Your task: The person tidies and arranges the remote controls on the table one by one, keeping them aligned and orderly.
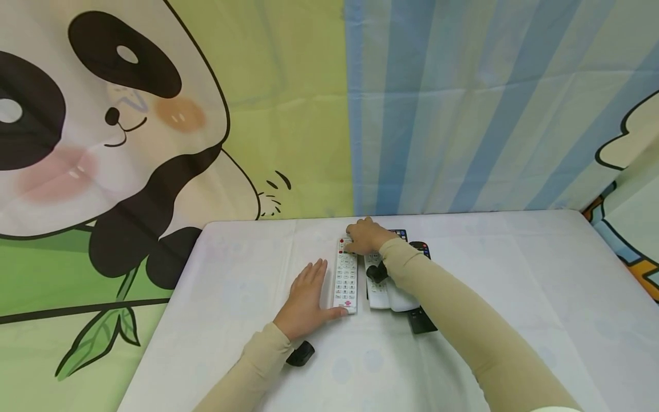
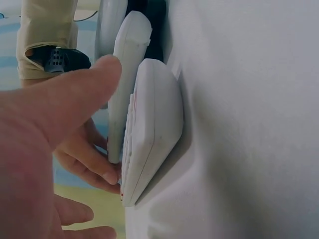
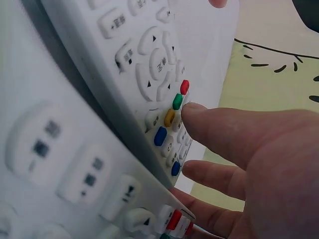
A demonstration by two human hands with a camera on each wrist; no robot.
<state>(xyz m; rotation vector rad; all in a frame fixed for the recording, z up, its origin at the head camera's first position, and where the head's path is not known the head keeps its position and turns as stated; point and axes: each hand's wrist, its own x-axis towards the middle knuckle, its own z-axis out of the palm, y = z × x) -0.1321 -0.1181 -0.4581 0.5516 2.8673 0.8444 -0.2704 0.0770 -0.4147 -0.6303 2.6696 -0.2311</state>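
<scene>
A white remote control (image 1: 345, 280) lies lengthwise on the white-covered table. To its left is my left hand (image 1: 305, 303), fingers straight, its thumb (image 2: 94, 79) reaching toward the remote's near end; contact cannot be told. My right hand (image 1: 366, 236) is at the far end of the remotes. Its thumb (image 3: 209, 122) lies beside the coloured buttons of the white remote, and its other fingers extend past the far ends. A second white remote (image 1: 377, 296) lies just right of the first, with a third pale one (image 1: 403, 298) beside it, partly hidden by my right sleeve.
Dark remotes (image 1: 422, 321) show around and under the pale ones, mostly covered by my right forearm. The tabletop (image 1: 247, 257) runs back to a printed panda curtain (image 1: 304, 114). Black camera mounts (image 1: 301, 354) sit at my wrists.
</scene>
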